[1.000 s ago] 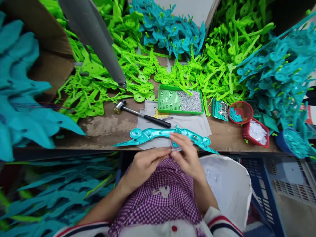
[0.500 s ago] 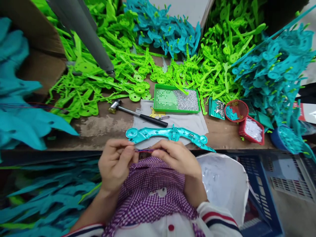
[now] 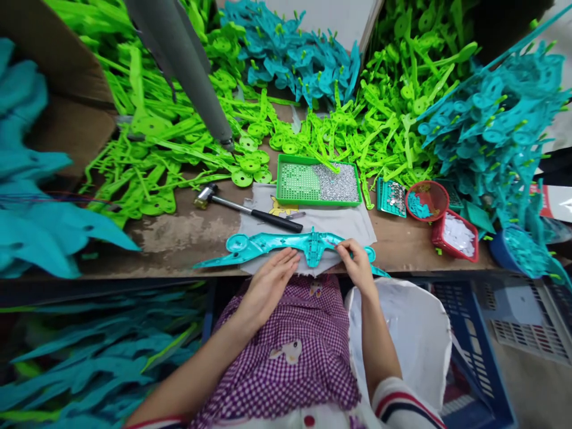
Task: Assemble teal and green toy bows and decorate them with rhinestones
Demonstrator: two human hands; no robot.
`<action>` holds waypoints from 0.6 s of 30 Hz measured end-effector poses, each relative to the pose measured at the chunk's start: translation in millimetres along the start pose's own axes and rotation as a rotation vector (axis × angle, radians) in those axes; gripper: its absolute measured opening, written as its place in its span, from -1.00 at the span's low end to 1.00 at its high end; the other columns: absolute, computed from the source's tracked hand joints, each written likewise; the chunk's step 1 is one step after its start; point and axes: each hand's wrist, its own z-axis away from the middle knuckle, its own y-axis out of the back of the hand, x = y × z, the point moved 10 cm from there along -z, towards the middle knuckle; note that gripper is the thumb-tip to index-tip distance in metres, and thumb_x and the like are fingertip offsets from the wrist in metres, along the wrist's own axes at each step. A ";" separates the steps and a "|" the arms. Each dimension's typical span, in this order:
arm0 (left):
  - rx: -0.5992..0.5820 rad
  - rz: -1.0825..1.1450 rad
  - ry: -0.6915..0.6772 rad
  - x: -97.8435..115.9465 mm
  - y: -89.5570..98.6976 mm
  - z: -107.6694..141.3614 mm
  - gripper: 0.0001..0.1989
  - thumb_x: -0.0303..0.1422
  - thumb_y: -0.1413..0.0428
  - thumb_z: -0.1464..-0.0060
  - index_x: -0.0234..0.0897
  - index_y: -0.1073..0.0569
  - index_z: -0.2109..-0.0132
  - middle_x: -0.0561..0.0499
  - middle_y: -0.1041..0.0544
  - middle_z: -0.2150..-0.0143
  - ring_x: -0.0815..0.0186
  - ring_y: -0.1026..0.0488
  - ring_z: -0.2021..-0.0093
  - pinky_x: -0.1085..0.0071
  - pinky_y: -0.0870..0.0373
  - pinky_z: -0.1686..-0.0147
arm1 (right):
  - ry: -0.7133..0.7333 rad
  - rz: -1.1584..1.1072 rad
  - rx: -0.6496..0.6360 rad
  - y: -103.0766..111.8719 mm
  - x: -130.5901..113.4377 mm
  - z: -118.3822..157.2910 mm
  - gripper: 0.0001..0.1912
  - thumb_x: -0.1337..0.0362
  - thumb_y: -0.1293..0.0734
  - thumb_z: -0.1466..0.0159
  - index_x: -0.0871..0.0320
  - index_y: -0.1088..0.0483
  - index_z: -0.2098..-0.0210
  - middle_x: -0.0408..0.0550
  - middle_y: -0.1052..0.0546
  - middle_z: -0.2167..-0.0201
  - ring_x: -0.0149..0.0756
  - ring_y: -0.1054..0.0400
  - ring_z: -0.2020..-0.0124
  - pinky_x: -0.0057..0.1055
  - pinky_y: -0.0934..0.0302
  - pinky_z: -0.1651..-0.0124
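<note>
A teal plastic bow-shaped part (image 3: 268, 239) lies lengthwise along the table's near edge, its hollow inner side up, on a pale cloth. My left hand (image 3: 272, 277) rests at its near edge, left of the middle block, with fingers stretched out flat and close together. At the part's right limb, my right hand (image 3: 357, 265) has thumb and fingertips pinched together. Whatever is between those fingertips is too small to make out. A hammer (image 3: 250, 210) with a black handle lies just beyond the part.
Behind the hammer stands a green tray (image 3: 279, 179) of small metal pieces. To the right are a red bowl (image 3: 440, 193), a red basket (image 3: 471, 253) of white pieces and a blue bowl (image 3: 500, 250). Lime-green parts (image 3: 156, 143) are heaped behind; a grey tool arm (image 3: 192, 77) hangs over them.
My hands have parted and moved forward onto the teal part. The thin red and blue wires held between them no longer show there. The left hand has flattened out; the right has shifted rightward.
</note>
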 end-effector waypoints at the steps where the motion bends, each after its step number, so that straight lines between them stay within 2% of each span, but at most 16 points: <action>1: 0.000 0.053 0.036 -3.0 -2.8 -0.7 -0.65 -0.55 -0.18 -0.05 -0.35 -0.48 -0.02 -0.20 -0.49 -0.18 0.17 -0.44 -0.20 0.31 -0.34 -0.24 | -0.002 -0.005 -0.011 -0.7 1.5 0.8 -0.75 0.10 -0.24 -0.40 0.11 -0.43 0.28 -0.09 -0.50 0.30 -0.31 -0.39 0.21 -0.38 -0.23 0.07; 5: 0.051 0.150 0.095 -7.1 -6.1 -6.6 -0.69 -0.60 -0.14 -0.04 -0.33 -0.46 0.04 -0.19 -0.51 -0.12 0.22 -0.51 -0.10 0.35 -0.46 -0.09 | 0.012 -0.016 -0.082 -2.9 1.3 4.4 -0.74 0.09 -0.25 -0.39 0.10 -0.44 0.29 -0.11 -0.49 0.32 -0.31 -0.37 0.24 -0.38 -0.23 0.10; 8: 0.029 0.112 0.062 -4.8 -11.9 -12.5 -0.67 -0.59 -0.18 0.00 -0.30 -0.49 0.06 -0.10 -0.54 -0.04 0.32 -0.55 0.07 0.42 -0.50 0.10 | 0.048 -0.038 -0.090 0.4 0.0 5.8 -0.75 0.09 -0.27 -0.39 0.10 -0.44 0.30 -0.11 -0.49 0.33 -0.31 -0.38 0.24 -0.37 -0.23 0.10; 10: -0.002 0.074 0.006 -1.5 -16.5 -16.0 -0.79 -0.54 -0.23 0.01 -0.31 -0.52 0.17 -0.04 -0.57 0.08 0.34 -0.54 0.15 0.46 -0.49 0.19 | 0.071 -0.052 -0.084 3.2 -1.0 6.4 -0.76 0.10 -0.27 -0.39 0.10 -0.45 0.31 -0.11 -0.49 0.34 -0.31 -0.38 0.26 -0.37 -0.24 0.12; 12: -0.031 0.008 -0.091 3.8 -20.6 -18.9 -0.87 -0.46 -0.28 -0.01 -0.32 -0.51 0.25 -0.04 -0.59 0.16 0.31 -0.54 0.14 0.44 -0.48 0.19 | 0.102 -0.040 -0.104 3.2 -4.9 7.3 -0.76 0.11 -0.28 -0.39 0.09 -0.45 0.31 -0.10 -0.51 0.34 -0.30 -0.39 0.26 -0.37 -0.24 0.13; 14: -0.072 -0.057 -0.157 4.3 -24.9 -21.8 -0.81 -0.37 -0.33 -0.01 -0.33 -0.52 0.24 -0.08 -0.61 0.16 0.24 -0.56 0.11 0.37 -0.49 0.14 | 0.144 0.031 -0.152 0.5 -13.7 9.5 -0.77 0.12 -0.28 -0.39 0.09 -0.46 0.31 -0.09 -0.53 0.33 -0.29 -0.41 0.24 -0.36 -0.22 0.09; 16: -0.127 -0.086 -0.153 -2.4 -28.8 -25.8 -0.72 -0.29 -0.34 -0.01 -0.35 -0.53 0.18 -0.13 -0.63 0.13 0.17 -0.58 0.10 0.26 -0.51 0.09 | 0.172 0.155 -0.185 0.0 -24.7 12.8 -0.78 0.14 -0.27 -0.40 0.08 -0.48 0.28 -0.10 -0.56 0.33 -0.29 -0.42 0.24 -0.37 -0.20 0.09; 18: -0.151 -0.093 -0.136 -8.8 -28.4 -29.6 -0.67 -0.22 -0.34 -0.02 -0.36 -0.53 0.17 -0.17 -0.64 0.12 0.12 -0.60 0.11 0.18 -0.52 0.09 | 0.177 0.297 -0.161 5.6 -36.0 15.2 -0.80 0.18 -0.26 -0.40 0.08 -0.48 0.27 -0.11 -0.57 0.38 -0.32 -0.41 0.31 -0.40 -0.17 0.16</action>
